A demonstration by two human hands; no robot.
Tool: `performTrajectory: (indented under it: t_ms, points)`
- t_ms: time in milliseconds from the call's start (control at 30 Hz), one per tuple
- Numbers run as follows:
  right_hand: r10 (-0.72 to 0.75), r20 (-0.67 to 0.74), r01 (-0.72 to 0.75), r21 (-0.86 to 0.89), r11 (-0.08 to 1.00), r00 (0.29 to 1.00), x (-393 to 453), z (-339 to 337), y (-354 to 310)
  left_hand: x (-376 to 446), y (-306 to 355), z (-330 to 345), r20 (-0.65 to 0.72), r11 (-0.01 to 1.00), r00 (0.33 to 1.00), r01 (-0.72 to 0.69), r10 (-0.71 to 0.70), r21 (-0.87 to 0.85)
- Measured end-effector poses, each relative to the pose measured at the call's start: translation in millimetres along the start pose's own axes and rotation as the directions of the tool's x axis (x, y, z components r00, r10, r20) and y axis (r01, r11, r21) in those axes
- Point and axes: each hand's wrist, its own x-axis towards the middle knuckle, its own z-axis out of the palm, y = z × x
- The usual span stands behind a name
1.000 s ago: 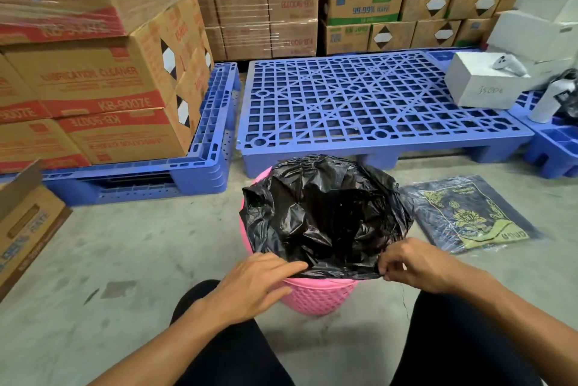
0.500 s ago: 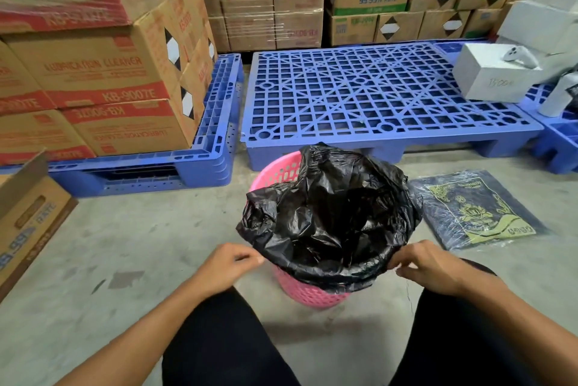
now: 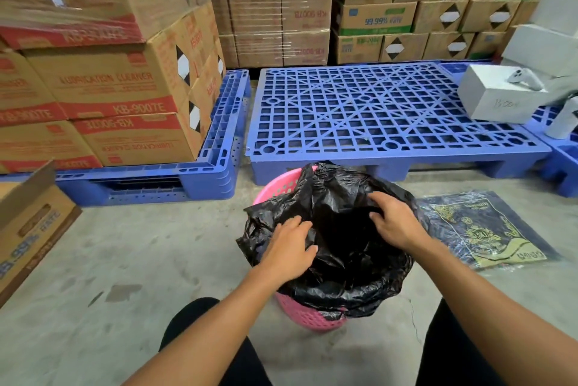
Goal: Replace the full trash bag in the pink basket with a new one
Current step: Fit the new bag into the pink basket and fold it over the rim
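Note:
A pink basket [image 3: 308,314] stands on the concrete floor in front of my knees. A crumpled black trash bag [image 3: 347,263] lines it and hangs over the near and left rim; the far left rim is bare. My left hand [image 3: 289,249] lies on the plastic at the left side with its fingers spread. My right hand [image 3: 394,224] rests on the plastic at the right, fingers bent and reaching into the mouth of the bag. Neither hand visibly pinches the plastic. A flat pack of dark bags with yellow print [image 3: 483,231] lies on the floor to the right.
A bare blue plastic pallet [image 3: 384,113] sits just behind the basket. Stacked cardboard cartons [image 3: 109,88] fill a second pallet at the left and the back wall. An open carton [image 3: 29,223] stands at the far left. A white box [image 3: 497,98] with a controller is at the right.
Both hands have left the near rim and moved forward onto the top of the bag. The bag now hangs lower over the near rim, and the far left rim is uncovered.

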Motion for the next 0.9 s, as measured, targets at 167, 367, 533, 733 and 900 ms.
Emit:
performTrajectory:
  t_ms: [167,367,533,733,900]
  points:
    - [0.082,-0.008,-0.082,0.029,0.996,0.997,12,-1,20,17,-35,-6,-0.086,0.972,0.989,0.134,-0.12,0.192]
    - [0.236,0.101,-0.252,0.213,0.944,0.967,29,4,33,31,-65,-18,-0.104,0.979,0.974,0.198,-0.203,-0.057]
    - [0.307,0.116,-0.325,0.195,0.926,0.945,54,1,41,43,-72,-35,-0.165,0.918,0.949,0.202,-0.27,-0.343]
    - [0.325,0.033,-0.308,-0.246,0.919,0.945,83,-12,23,63,-71,-52,-0.199,0.938,0.926,0.283,-0.322,-0.201]
    - [0.12,-0.087,-0.138,-0.248,0.959,0.989,82,-4,-8,61,-63,-42,-0.296,0.992,0.948,0.124,-0.116,0.008]
